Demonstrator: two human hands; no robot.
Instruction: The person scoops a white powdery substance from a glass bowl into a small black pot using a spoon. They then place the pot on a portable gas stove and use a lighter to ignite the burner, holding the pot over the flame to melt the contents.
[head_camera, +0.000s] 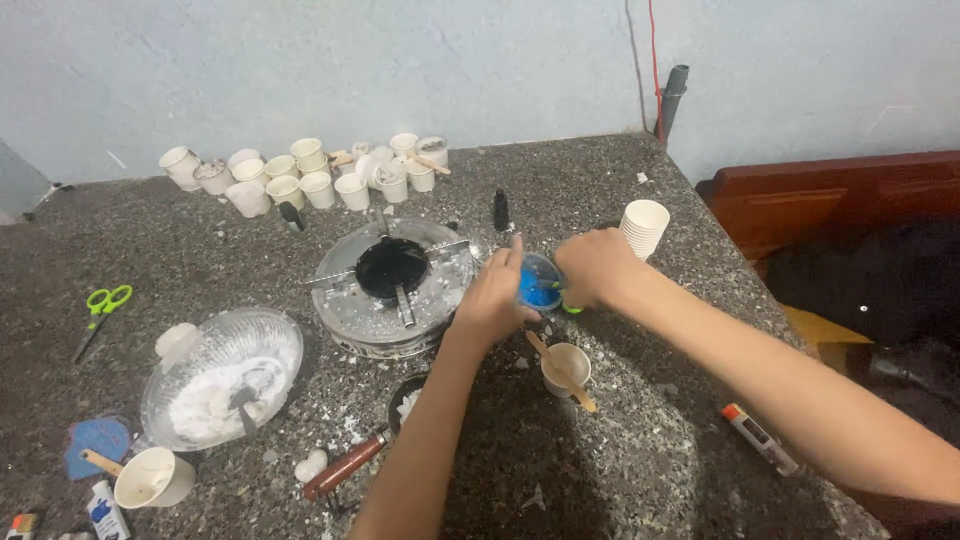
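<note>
Two bare forearms reach out from the bottom edge over the speckled tabletop (620, 470). The left hand (492, 298) and right hand (597, 266) meet, both closed around a small blue container (540, 284) held just above the tabletop, right of the round gas burner (392, 285). Just below it stands a paper cup (567, 367) with a wooden stick (560, 372) inside.

Small blue-white packet (104, 510), bottom-left corner
</note>
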